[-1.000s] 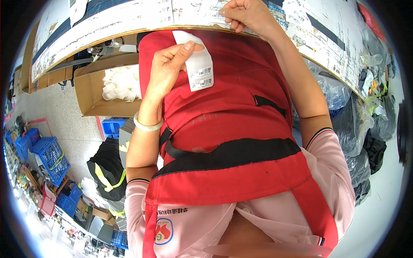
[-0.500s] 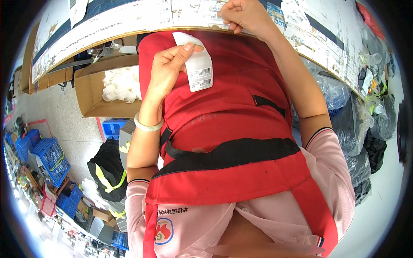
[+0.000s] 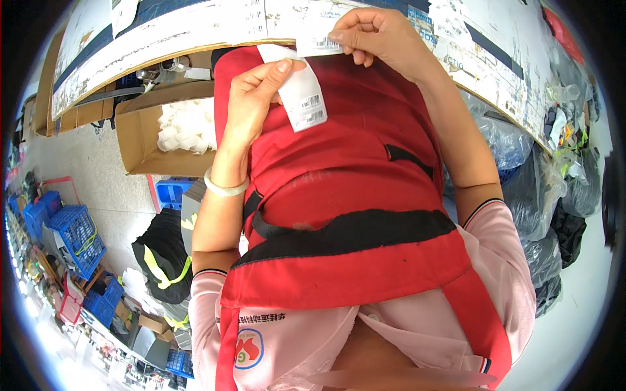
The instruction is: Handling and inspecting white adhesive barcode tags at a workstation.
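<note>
The left hand (image 3: 257,91) pinches a white label strip (image 3: 308,94) between thumb and fingers, its printed end hanging below the near edge of the white table (image 3: 215,26). The right hand (image 3: 381,39) pinches a second label (image 3: 314,40), which overlaps that table's edge. A red apron (image 3: 339,163) lies nearer than the table; an open cardboard box (image 3: 139,143) is below its left part. The step seems to be lifting the second label; the next move likely calls for clearing the table without creasing it.
</note>
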